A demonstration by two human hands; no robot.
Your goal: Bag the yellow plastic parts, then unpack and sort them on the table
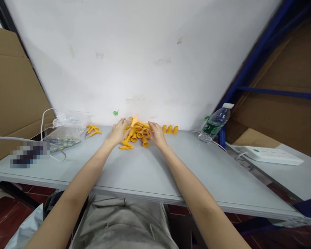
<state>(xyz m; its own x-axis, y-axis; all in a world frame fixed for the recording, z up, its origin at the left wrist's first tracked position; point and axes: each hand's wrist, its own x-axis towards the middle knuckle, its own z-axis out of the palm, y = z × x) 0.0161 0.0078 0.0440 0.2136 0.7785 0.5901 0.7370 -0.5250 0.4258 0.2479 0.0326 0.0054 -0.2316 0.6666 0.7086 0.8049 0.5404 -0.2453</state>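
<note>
A pile of yellow plastic parts [138, 128] lies at the back of the table, against the white board. In it are several hollow, cup-shaped pieces [145, 142] and curved, handle-like pieces [126, 144]. My left hand [118, 132] rests at the pile's left side, fingers spread and reaching to its edge. On the opposite side, my right hand [157, 134] touches the pile with its fingers apart. Neither hand appears to grip a part. Three yellow cups [169, 129] stand in a row to the right. Further left lie yellow handle pieces [93, 130] beside small metal bits [86, 136].
Clear plastic bags [67, 133] and a white cable [43, 121] occupy the table's left. A water bottle [215, 123] leans at the right, near a blue metal frame [229, 97]. A white power strip [272, 155] lies beyond it. Cardboard [12, 83] borders the left.
</note>
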